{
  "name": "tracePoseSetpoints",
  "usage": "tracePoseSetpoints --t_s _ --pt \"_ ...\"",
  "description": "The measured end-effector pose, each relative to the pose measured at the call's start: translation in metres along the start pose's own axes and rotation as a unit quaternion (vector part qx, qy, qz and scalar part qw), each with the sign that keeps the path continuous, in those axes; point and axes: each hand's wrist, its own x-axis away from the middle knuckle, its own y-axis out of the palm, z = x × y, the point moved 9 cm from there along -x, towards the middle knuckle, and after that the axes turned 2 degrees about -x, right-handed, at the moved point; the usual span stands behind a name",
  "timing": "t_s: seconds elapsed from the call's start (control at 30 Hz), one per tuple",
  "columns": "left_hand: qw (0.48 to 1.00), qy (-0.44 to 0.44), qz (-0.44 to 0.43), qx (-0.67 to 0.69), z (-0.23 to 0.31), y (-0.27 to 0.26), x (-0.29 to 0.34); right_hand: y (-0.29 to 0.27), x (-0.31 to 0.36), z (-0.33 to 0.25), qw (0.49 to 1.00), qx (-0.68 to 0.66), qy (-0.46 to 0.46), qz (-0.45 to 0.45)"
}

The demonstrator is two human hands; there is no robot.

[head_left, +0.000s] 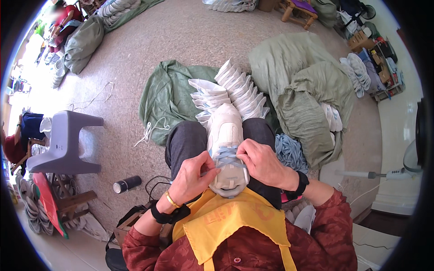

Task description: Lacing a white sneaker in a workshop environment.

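Note:
A white shoe (pixel 224 123) rests between my knees, its toe pointing away from me. Pale blue shoelace (pixel 226 155) crosses over its front in several rows. On the shoe's left side my left hand (pixel 192 176) is closed, thumb and forefinger pinching the lace low on the lacing. My right hand (pixel 261 163) pinches the lace at the right edge, a little farther up. The exact lace ends are hidden by the fingers. Beyond the shoe, stacks of white shoe uppers (pixel 239 88) lie on a green cloth (pixel 165 90).
A bundle of blue laces (pixel 290 151) lies right of my knee, beside a large green sack (pixel 303 90). To the left are a grey plastic stool (pixel 63 142) and a black cylinder (pixel 127 184) on the floor. Another person (pixel 68 20) sits at the far left.

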Motion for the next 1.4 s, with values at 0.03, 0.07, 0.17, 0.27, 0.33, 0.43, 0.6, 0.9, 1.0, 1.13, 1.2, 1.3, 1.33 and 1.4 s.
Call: tracePoseSetpoints --t_s 0.03,0.07,0.17,0.27,0.33,0.43,0.6,0.9,1.0,1.13,1.2,1.3,1.33,1.4 --pt "1.000 0.006 0.000 -0.004 0.002 0.000 -0.001 -0.003 0.000 -0.003 1.000 0.013 -0.007 0.021" --pt "1.000 0.012 -0.001 -0.008 0.004 -0.001 -0.001 -0.005 -0.003 -0.002 1.000 0.013 -0.006 0.021" --pt "1.000 0.011 -0.004 -0.007 0.006 0.000 -0.003 0.006 -0.012 0.025 0.982 -0.118 0.135 -0.066" --pt "0.999 0.032 -0.002 -0.008 0.008 0.000 -0.004 0.009 -0.014 0.030 0.948 -0.185 0.229 -0.125" --pt "0.999 0.041 0.006 -0.006 0.007 -0.001 -0.003 -0.002 -0.019 0.016 0.975 -0.106 0.167 -0.105" --pt "0.999 0.051 0.013 0.000 0.008 -0.001 -0.002 -0.002 -0.018 0.018 0.980 -0.088 0.152 -0.099" --pt "0.999 0.053 0.004 -0.005 0.010 -0.002 -0.004 0.014 -0.024 0.053 0.961 -0.081 0.194 -0.182" --pt "0.966 0.200 0.018 -0.163 0.046 -0.008 0.013 0.012 -0.013 0.024 0.967 -0.092 0.160 -0.175" --pt "0.950 0.228 0.022 -0.211 0.053 -0.010 0.018 0.009 -0.009 0.015 0.980 -0.066 0.129 -0.136" --pt "0.932 0.249 0.008 -0.263 0.054 -0.016 0.031 0.003 -0.005 0.009 0.983 -0.070 0.137 -0.100" --pt "0.924 0.249 0.007 -0.289 0.051 -0.019 0.036 0.003 -0.001 0.013 0.983 -0.084 0.142 -0.085" --pt "0.917 0.254 0.007 -0.309 0.045 -0.017 0.039 -0.002 0.011 0.016 0.980 -0.109 0.156 -0.066" --pt "0.919 0.251 0.010 -0.304 0.043 -0.016 0.039 -0.003 0.016 0.017 0.977 -0.120 0.167 -0.063" --pt "0.921 0.248 0.012 -0.300 0.040 -0.014 0.038 -0.004 0.025 0.014 0.978 -0.115 0.165 -0.058"
